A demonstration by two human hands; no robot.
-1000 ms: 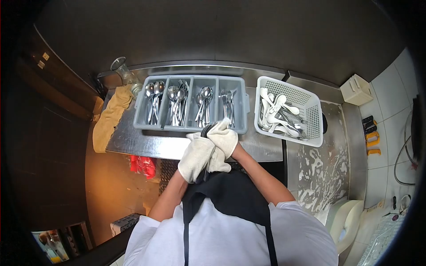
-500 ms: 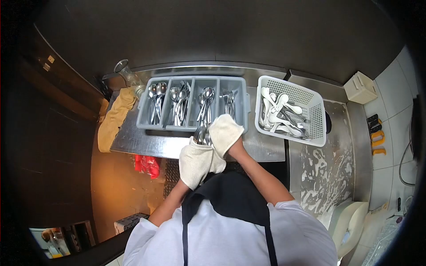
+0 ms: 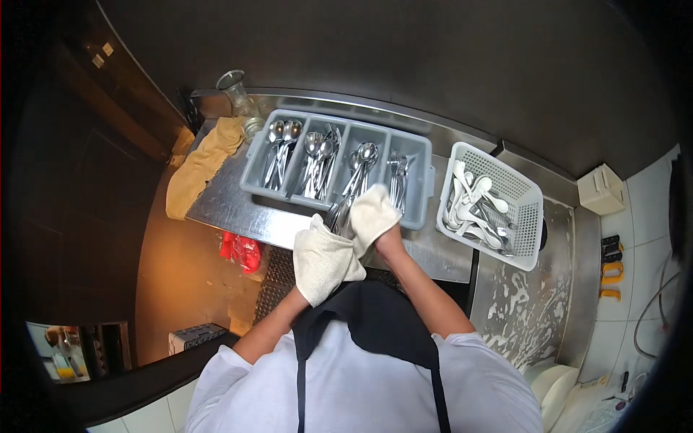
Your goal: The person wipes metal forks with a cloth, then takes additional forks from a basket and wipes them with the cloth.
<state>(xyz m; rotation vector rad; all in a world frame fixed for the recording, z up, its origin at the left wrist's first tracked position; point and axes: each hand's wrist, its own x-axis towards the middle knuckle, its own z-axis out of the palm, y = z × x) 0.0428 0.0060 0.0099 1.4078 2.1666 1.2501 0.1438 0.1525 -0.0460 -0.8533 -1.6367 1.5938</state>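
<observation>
Now that more cutlery [image 3: 338, 216] is bared, it is clasped by closed left hand [image 3: 317, 263] through cloth [image 3: 333, 245]; right hand [image 3: 375, 216] is cloth-covered, closure unclear; none yet released.

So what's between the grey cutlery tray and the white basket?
Nothing set down there: in the head view, only a narrow strip of bare steel counter separates the grey cutlery tray from the white basket.

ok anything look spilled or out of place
White foamy streaks lie across the stainless-steel surface at right, beside the white perforated plastic basket; the steel counter left of it shows none, so they may be spilled suds.
</observation>
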